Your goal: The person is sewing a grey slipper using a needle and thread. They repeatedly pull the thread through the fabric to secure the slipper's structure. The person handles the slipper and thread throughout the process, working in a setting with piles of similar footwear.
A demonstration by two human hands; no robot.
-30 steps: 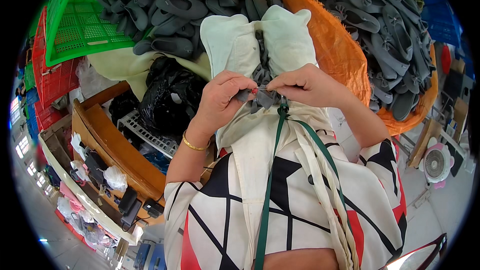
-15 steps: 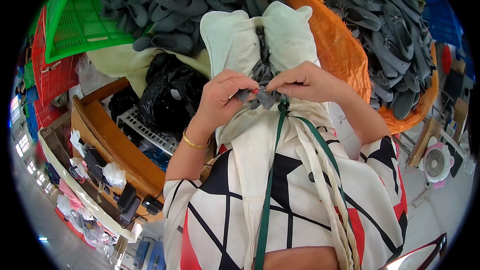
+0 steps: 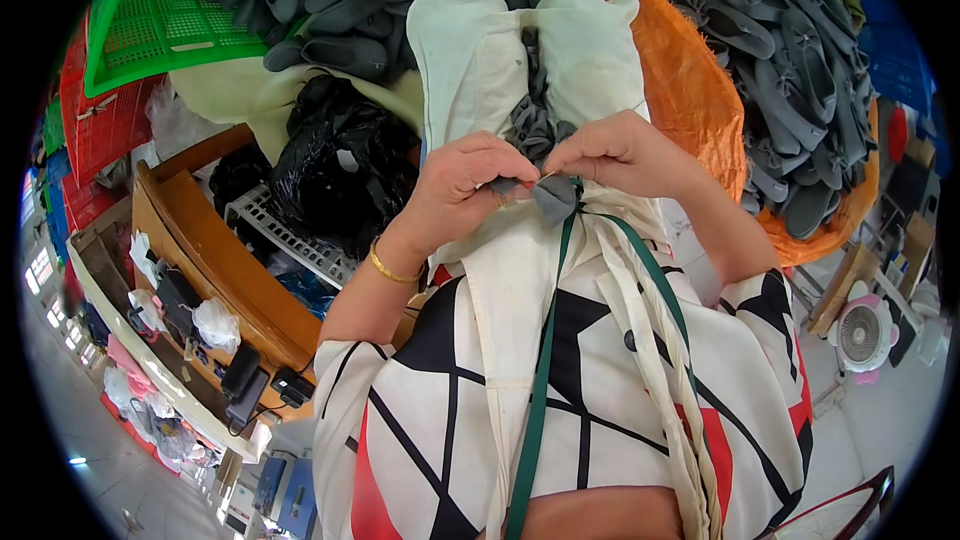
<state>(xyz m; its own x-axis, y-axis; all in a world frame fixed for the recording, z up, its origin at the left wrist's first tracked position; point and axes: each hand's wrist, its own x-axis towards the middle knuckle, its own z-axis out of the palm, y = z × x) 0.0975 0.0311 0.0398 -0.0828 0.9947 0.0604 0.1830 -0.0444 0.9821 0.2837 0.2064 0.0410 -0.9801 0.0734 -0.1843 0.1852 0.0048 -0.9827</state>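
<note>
Over my lap, a small grey fabric bow (image 3: 556, 202) is pinched in the fingers of my left hand (image 3: 468, 185), its loose end hanging below the fingertips. My right hand (image 3: 622, 155) meets it from the other side, thumb and forefinger closed on a thin needle (image 3: 545, 178), mostly hidden by the fingers. A fine thread shows faintly above the right hand. More grey bows (image 3: 533, 128) lie in the fold between my legs, on the pale apron (image 3: 465, 45). A dark green strap (image 3: 545, 370) runs down the apron front.
Grey shoes (image 3: 350, 15) are heaped ahead, beside a green plastic basket (image 3: 190, 25). To the right, an orange woven sack (image 3: 690, 70) holds shoes with bows. At left are a black plastic bag (image 3: 345, 175) and a wooden drawer unit (image 3: 215, 260). A small fan (image 3: 862, 333) stands far right.
The hands stay close together over the lap. The bow's fabric has turned and now shows a broader face below the fingertips. The whole view has shifted slightly.
</note>
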